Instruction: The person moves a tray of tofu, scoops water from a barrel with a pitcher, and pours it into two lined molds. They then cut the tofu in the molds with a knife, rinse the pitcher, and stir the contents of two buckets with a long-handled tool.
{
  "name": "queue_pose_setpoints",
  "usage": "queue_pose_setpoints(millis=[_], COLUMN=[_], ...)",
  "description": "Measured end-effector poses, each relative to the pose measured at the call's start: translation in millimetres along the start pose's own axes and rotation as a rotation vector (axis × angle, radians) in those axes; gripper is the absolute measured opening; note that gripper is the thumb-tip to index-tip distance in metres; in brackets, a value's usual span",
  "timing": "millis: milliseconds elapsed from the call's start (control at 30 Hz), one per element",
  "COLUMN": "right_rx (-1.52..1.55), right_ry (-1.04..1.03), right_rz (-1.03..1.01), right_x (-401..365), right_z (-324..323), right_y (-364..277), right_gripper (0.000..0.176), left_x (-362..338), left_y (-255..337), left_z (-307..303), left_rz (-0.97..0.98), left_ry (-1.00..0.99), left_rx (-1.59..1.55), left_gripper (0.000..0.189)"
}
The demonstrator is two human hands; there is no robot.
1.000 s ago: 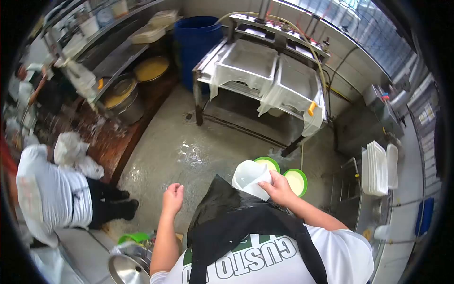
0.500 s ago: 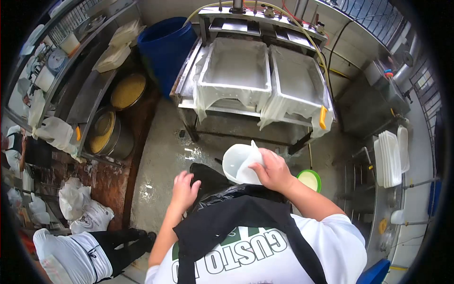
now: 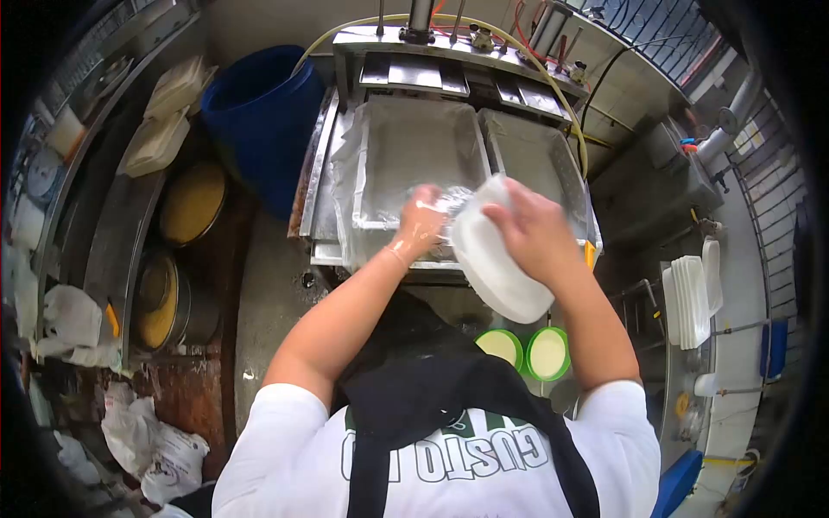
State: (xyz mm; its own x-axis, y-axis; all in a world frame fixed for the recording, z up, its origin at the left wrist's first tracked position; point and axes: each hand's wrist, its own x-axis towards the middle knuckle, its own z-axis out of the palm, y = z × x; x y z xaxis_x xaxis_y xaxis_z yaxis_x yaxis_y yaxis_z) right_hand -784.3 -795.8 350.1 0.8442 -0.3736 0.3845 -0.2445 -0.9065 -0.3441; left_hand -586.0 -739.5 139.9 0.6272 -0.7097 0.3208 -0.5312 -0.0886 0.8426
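Observation:
My right hand (image 3: pixel 537 231) grips a white plastic jug (image 3: pixel 494 268), tipped with its mouth toward the left. Clear water (image 3: pixel 451 200) splashes from the jug's mouth beside my left hand (image 3: pixel 420 223). That hand is wet, and motion smears its fingers. Both hands are over the front edge of the left metal tray (image 3: pixel 356 173), which is lined with a pale wet cloth (image 3: pixel 345 226). A second cloth-lined tray (image 3: pixel 540 151) stands to the right, partly hidden by my right hand and the jug.
A metal press frame (image 3: pixel 484 53) rises behind the trays. On the left stand a blue barrel (image 3: pixel 263 121) and pots of yellowish contents (image 3: pixel 192 203). Two green-rimmed round containers (image 3: pixel 547 354) sit below the table. White trays (image 3: pixel 687 302) are stacked at right; sacks (image 3: pixel 173 453) lie lower left.
Both hands have moved forward from near my body to the left tray. The jug has come along and tipped, and water now splashes out. The person at lower left has mostly left view.

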Motion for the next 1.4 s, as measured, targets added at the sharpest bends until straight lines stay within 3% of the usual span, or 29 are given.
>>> queue_pose_setpoints(millis=[33, 67, 100, 133, 167, 300, 367, 433, 500, 567, 633, 700, 733, 800, 833, 900, 933, 1000, 1033, 1100, 1133, 1167, 1233, 1267, 1300, 1333, 1400], right_rx=[0.008, -0.009, 0.022, 0.051, 0.030, -0.024, -0.070, -0.156, -0.114, -0.203, -0.254, -0.211, -0.169, -0.107, -0.057, 0.025, 0.029, -0.019, -0.034, -0.105, -0.126, -0.145, -0.207, -0.168, 0.051, 0.147, -0.132], right_ry=[0.067, 0.072, 0.053, 0.042, 0.055, -0.014, -0.103, -0.080, -0.057, -0.015, 0.156, 0.225, 0.282, 0.165, 0.051, -0.110, -0.174, -0.464, -0.557, -0.708, -0.704, -0.697, -0.497, -0.409, -0.322, -0.194, 0.008], right_rz=[0.055, 0.077, 0.227, 0.369, 0.378, 0.449, 0.631, 0.660, 0.843, 0.807, 0.708, 0.673, 0.631, 0.641, 0.648, 0.587, 0.539, 0.514, 0.426, 0.320, 0.268, 0.315, 0.305, 0.423, 0.515, 0.639, 0.569], right_x=[-1.0, -2.1, -1.2, 3.7, 9.4, 39.4, 54.1, 57.5, 55.5, 37.5, 21.7, 12.3, 10.6, 6.6, 8.1, 22.6, 29.7, 74.3, 94.0, 141.4, 164.6, 187.8, 219.7, 232.5, 237.3, 230.0, 211.8], right_z=[-0.9, -1.4, -3.4, -7.7, -11.0, -13.7, -20.6, -28.9, -39.4, -43.3, -44.7, -41.2, -38.1, -33.3, -32.0, -18.9, -4.4, 16.6, 36.9, 64.2, 70.9, 62.6, 65.0, 58.3, 60.0, 35.9, 11.4], right_y=[5.2, 5.4, 4.0, 4.0, 7.5, 52.1, 74.9, 97.7, 104.5, 120.8, 115.9, 95.1, 86.2, 87.5, 88.9, 97.7, 112.8, 100.8, 105.0, 103.5, 105.3, 99.6, 143.5, 167.2, 215.9, 217.4, 229.3], right_gripper=[0.050, 0.050, 0.049, 0.048, 0.048, 0.041, 0.044, 0.045, 0.040, 0.040, 0.037, 0.033, 0.030, 0.030, 0.029, 0.033, 0.036, 0.042, 0.045, 0.049, 0.052, 0.055, 0.044, 0.039, 0.037, 0.036, 0.042], left_x=[2.1, 6.9, 9.8, 12.0, 13.5, 24.4, 25.5, 24.5, 23.3, 18.5, 18.2, 3.2, -1.7, -13.7, -27.4, -52.3, -56.9, -60.3, -55.8, -43.8, -46.4, -42.6, -38.4, -41.2, -41.8, -42.4, -54.3], left_y=[7.9, 1.9, -4.1, -12.0, -19.2, -42.0, -49.5, -61.8, -67.0, -69.8, -67.5, -89.8, -88.4, -76.0, -92.0, -134.7, -142.0, -148.0, -145.0, -135.9, -151.7, -146.8, -130.6, -128.6, -127.3, -126.9, -143.0], left_z=[-5.9, -9.1, -17.0, -29.3, -41.6, -80.4, -84.5, -81.6, -81.2, -80.2, -85.6, -92.9, -105.3, -136.8, -141.0, -141.9, -146.0, -152.6, -152.0, -148.6, -135.0, -128.3, -108.3, -99.5, -98.5, -100.3, -108.5], left_rz=[0.082, 0.190, 0.204, 0.252, 0.302, 0.225, 0.212, 0.167, 0.145, 0.217, 0.207, 0.524, 0.524, 0.433, 0.439, 0.142, 0.155, -0.361, -0.358, -0.548, -0.545, -0.540, -0.728, -0.724, -0.727, -0.751, -0.720], left_ry=[-0.144, -0.195, -0.210, -0.325, -0.432, -0.839, -0.920, -0.867, -0.893, -0.783, -0.808, -0.258, -0.262, -0.051, -0.053, -0.004, -0.002, -0.295, -0.289, -0.679, -0.621, -0.612, -0.529, -0.407, -0.401, -0.335, -0.205], left_rx=[0.050, 0.147, 0.129, 0.265, 0.403, 0.503, 0.521, 0.485, 0.449, 0.426, 0.400, 0.112, 0.122, 0.323, 0.337, 0.420, 0.431, 0.317, 0.331, 0.480, 0.435, 0.446, 0.104, 0.109, 0.116, 0.157, 0.070], left_gripper=[0.028, 0.028, 0.028, 0.035, 0.042, 0.057, 0.054, 0.053, 0.051, 0.050, 0.046, 0.049, 0.049, 0.058, 0.058, 0.074, 0.074, 0.085, 0.085, 0.094, 0.081, 0.081, 0.062, 0.044, 0.044, 0.044, 0.040])
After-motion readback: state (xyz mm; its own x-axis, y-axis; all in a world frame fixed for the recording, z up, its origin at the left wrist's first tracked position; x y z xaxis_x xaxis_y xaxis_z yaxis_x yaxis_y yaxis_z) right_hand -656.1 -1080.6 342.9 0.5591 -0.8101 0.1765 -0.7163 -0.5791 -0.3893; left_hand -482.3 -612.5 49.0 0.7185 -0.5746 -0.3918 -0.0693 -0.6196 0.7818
